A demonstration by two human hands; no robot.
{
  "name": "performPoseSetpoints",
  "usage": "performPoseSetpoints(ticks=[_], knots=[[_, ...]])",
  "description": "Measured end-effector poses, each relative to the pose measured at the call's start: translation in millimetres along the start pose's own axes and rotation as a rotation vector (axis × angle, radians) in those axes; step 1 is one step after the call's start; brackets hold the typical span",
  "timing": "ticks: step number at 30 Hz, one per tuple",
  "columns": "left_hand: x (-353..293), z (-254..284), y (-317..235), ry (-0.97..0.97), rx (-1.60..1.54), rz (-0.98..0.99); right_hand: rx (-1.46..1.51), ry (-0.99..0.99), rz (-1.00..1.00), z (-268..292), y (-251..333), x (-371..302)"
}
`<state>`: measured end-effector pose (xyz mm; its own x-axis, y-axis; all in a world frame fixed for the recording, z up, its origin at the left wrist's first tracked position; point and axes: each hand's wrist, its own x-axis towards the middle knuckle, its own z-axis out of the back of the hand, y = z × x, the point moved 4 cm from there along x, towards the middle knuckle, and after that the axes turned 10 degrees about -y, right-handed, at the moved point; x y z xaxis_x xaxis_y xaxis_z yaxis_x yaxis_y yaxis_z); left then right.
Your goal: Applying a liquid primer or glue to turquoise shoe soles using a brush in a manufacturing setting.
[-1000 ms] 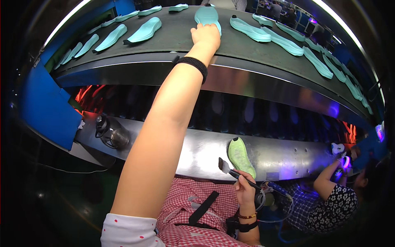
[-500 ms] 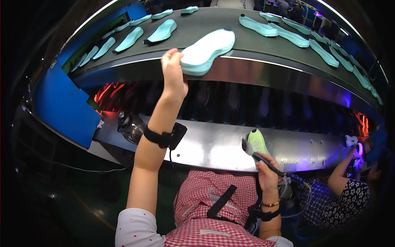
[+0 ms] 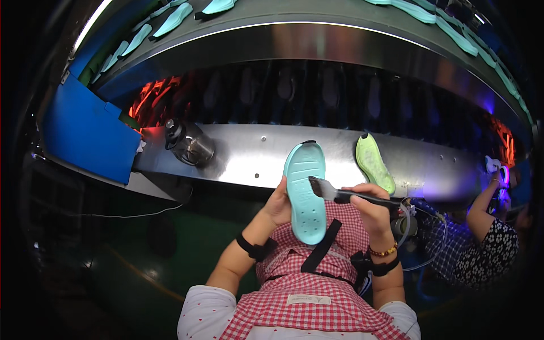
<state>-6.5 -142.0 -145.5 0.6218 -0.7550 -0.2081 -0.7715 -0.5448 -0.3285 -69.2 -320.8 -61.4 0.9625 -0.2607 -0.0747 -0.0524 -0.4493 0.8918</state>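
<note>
A light-blue shoe sole [image 3: 307, 212] with a black tip stands lengthwise in front of my apron, its grooved and holed face showing. My left hand [image 3: 277, 204] grips its left edge. From the other side, my right hand [image 3: 373, 208] is closed around the black handle of a flat brush [image 3: 340, 195]. The dark bristles lie over the middle of the sole; whether they press on it I cannot tell. A yellow-green sole [image 3: 374, 163] rests on the metal ledge [image 3: 238, 161], just beyond my right hand.
Several light-blue soles [image 3: 173, 20] lie on the dark conveyor belt [image 3: 306, 12] above the ledge. A dark see-through bottle [image 3: 191, 146] is on the ledge at left, near a blue panel [image 3: 82, 133]. Red glowing heaters [image 3: 152, 99] show beneath the belt. Another person's arm [image 3: 480, 207] reaches in at right.
My left hand has brought the light-blue sole down from the belt to my front. My right hand has raised the brush and moved its bristles over the sole. The view has tilted downward.
</note>
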Motion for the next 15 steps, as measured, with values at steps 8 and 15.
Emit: performPoseSetpoints(ticks=[8, 15], knots=[[-11.1, -21.1, 20.4, -0.134, -0.192, -0.021, -0.083, -0.044, -0.118, -11.4, -25.9, 27.2], [-8.9, -23.9, 21.3, -0.185, -0.156, -0.12, -0.29, -0.026, 0.073, -33.5, -21.3, 44.8]])
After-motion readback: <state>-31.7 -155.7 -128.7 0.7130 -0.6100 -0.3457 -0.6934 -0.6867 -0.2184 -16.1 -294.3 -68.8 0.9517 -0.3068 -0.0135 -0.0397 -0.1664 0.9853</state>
